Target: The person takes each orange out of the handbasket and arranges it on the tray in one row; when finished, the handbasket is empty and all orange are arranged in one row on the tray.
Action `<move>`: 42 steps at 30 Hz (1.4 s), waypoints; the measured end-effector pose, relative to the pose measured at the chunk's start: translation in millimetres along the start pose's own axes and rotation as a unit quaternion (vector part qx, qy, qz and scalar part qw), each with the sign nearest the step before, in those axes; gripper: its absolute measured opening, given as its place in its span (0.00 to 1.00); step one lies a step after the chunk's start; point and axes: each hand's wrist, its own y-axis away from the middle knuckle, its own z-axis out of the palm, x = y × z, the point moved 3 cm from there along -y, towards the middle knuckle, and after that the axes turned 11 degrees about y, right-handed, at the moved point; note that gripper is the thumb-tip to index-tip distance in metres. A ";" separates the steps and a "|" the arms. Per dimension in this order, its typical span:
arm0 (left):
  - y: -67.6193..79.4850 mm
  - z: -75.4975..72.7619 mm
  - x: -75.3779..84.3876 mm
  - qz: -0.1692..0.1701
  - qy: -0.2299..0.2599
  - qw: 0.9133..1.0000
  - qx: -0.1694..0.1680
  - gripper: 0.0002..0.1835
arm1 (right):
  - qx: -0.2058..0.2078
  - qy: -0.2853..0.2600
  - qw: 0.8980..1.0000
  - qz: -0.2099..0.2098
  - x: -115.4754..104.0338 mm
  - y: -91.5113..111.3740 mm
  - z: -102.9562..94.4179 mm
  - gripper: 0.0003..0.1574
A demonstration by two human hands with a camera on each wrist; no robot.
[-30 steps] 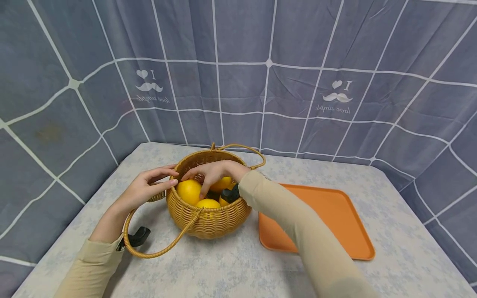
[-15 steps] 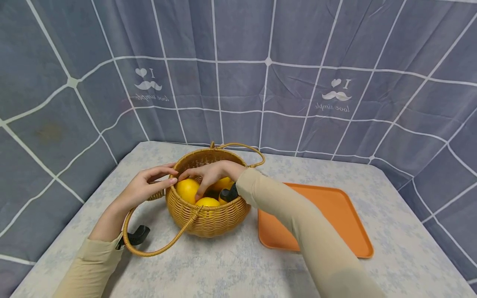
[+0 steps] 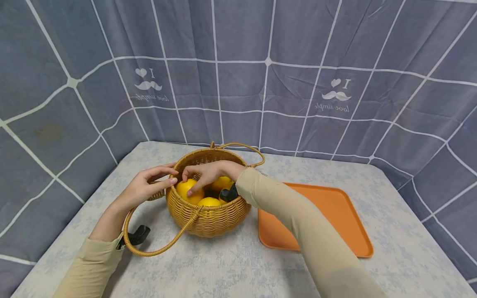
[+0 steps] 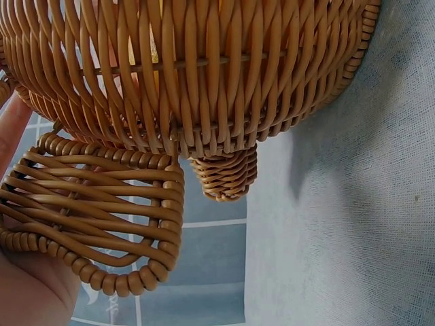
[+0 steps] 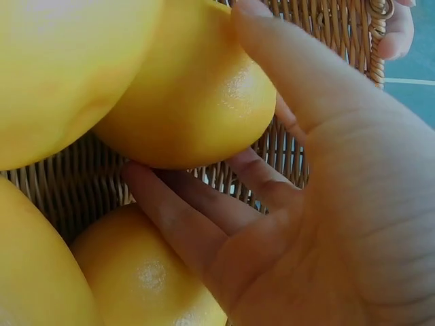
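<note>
A round wicker basket [image 3: 212, 221] stands on the table with several yellow citrus fruits inside. My left hand [image 3: 143, 188] holds its left rim, thumb and fingertips at the edge. The left wrist view shows a flat woven flap [image 4: 95, 217] by the palm and the basket's side [image 4: 204, 75]. My right hand [image 3: 208, 174] reaches into the basket and grips the leftmost citrus fruit [image 3: 186, 190]. In the right wrist view the thumb lies on one side of that fruit [image 5: 197, 95], with fingers curled beneath it. Another citrus fruit [image 5: 143, 272] sits beside those fingers.
An orange tray [image 3: 335, 211] lies on the table to the right, partly under the right forearm. One basket handle [image 3: 160, 251] hangs out toward the front left, the other [image 3: 246, 145] toward the back. A grey-blue curtain [image 3: 238, 82] stands behind the table.
My right thumb and fingers have shifted from between the citrus fruits onto the leftmost one and closed round it. My left hand stays on the basket rim.
</note>
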 end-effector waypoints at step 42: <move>-1.1 -1.4 -2.3 -0.008 -0.008 1.000 0.001 0.18 | 0.054 0.017 0.998 -0.018 -1.9 15.0 -11.1 0.39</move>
